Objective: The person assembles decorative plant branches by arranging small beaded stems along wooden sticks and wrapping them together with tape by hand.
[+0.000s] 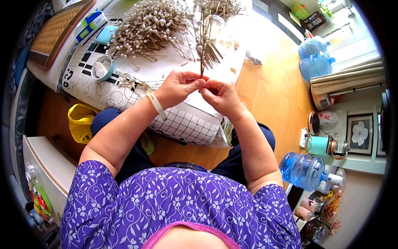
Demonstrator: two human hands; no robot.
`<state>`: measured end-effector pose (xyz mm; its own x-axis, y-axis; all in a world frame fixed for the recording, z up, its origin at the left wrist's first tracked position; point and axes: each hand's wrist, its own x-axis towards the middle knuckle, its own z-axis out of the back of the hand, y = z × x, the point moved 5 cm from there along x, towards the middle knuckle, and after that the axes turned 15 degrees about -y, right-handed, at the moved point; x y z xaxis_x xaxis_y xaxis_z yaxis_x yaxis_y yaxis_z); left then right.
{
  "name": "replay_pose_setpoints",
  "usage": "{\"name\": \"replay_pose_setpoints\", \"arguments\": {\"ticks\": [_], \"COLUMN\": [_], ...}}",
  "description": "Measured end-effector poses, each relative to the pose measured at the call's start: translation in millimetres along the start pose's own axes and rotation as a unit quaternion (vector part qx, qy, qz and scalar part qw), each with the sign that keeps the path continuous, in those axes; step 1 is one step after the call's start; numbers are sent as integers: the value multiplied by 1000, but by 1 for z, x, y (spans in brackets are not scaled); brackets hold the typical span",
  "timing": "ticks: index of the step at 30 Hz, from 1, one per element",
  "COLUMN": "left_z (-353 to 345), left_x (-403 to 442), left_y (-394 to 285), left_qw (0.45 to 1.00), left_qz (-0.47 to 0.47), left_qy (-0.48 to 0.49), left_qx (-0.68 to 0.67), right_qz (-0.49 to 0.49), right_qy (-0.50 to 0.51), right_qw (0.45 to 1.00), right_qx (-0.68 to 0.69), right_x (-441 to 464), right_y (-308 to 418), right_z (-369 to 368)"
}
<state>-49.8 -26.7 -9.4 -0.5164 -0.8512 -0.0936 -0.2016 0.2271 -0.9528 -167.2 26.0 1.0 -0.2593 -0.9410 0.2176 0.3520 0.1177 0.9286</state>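
My left hand pinches the lower end of a brown stem spray that stands upright over the table. Right beside it, the fingertips of my right hand are closed at the foot of the same stems, touching the left fingertips. Whatever is between the right fingertips is too small to make out. A big heap of stems with white berries lies beyond my left hand. Behind the held stems is another berry bunch, with short dark sticks on the white tabletop.
On the patterned tablecloth stand a small bowl with white pieces, a light blue item and a green-and-blue packet. A yellow bag lies low left. Blue water bottles stand at the right.
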Motion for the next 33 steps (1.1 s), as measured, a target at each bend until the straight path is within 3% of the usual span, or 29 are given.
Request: {"name": "replay_pose_setpoints", "arguments": {"ticks": [3,5,11,23,27,29,33], "left_z": [8,7,8,5,5,1,11], "left_x": [5,7,3,1,3,1,5], "left_y": [5,4,-6,-11,-8,-11,-1], "left_qw": [997,997,980,970,967,986,984], "left_qz": [-36,-27,-71,-129,-104,-108,-72], "left_qy": [0,-1,-1,-25,-19,-16,-17], "left_qx": [63,68,186,204,232,122,161], "right_qz": [-19,-113,-41,-19,-32,-24,-33], "right_qy": [25,46,58,34,17,19,31], "right_qw": [999,990,997,999,999,999,999], "right_qx": [-14,68,-42,14,22,13,0], "right_x": [-1,-4,-4,-2,-4,-3,-4], "right_y": [-8,-6,-7,-10,-8,-11,-5], "right_z": [1,1,0,-7,-6,-5,-5]}}
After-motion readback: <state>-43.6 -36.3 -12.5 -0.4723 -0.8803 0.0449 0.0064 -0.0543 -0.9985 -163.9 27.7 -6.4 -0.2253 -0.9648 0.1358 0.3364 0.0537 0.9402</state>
